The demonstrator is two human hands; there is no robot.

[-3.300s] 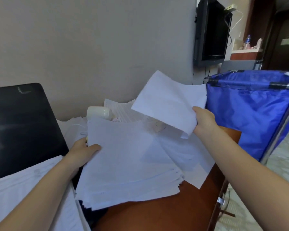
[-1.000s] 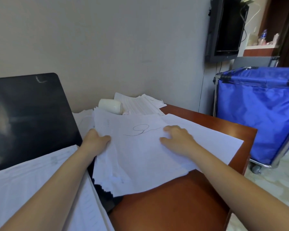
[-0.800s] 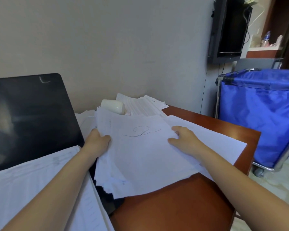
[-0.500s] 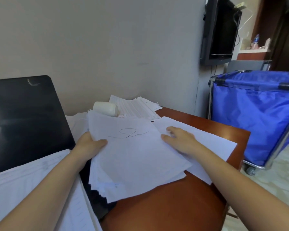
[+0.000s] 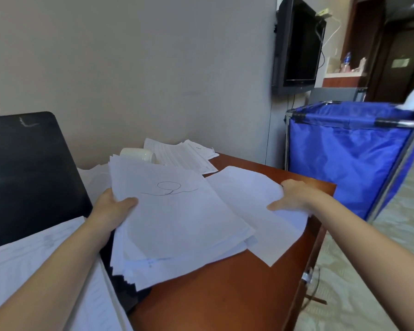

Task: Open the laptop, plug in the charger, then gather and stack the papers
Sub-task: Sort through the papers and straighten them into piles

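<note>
Left hand (image 5: 112,209) grips paper stack (image 5: 177,223) mid-desk (image 5: 213,295). Right hand (image 5: 294,195) pinches loose sheet (image 5: 249,197) near right edge. Open laptop (image 5: 29,175) left edge. Tipped cup (image 5: 139,154), printed papers (image 5: 184,156) far edge. Blue cart (image 5: 344,158) beside desk.

Reddish-brown wooden desk (image 5: 225,297), crowded with paperwork. At left, an open laptop (image 5: 29,177) with a dark screen, white sheets (image 5: 22,271) draped over its near side. At centre, a thick stack of white papers (image 5: 177,225), pen scribble on the top sheet, overlapping a loose sheet (image 5: 246,194) reaching the desk's right edge. At the far edge, a white cup (image 5: 139,154) on its side, just beside printed pages (image 5: 184,156).
</note>
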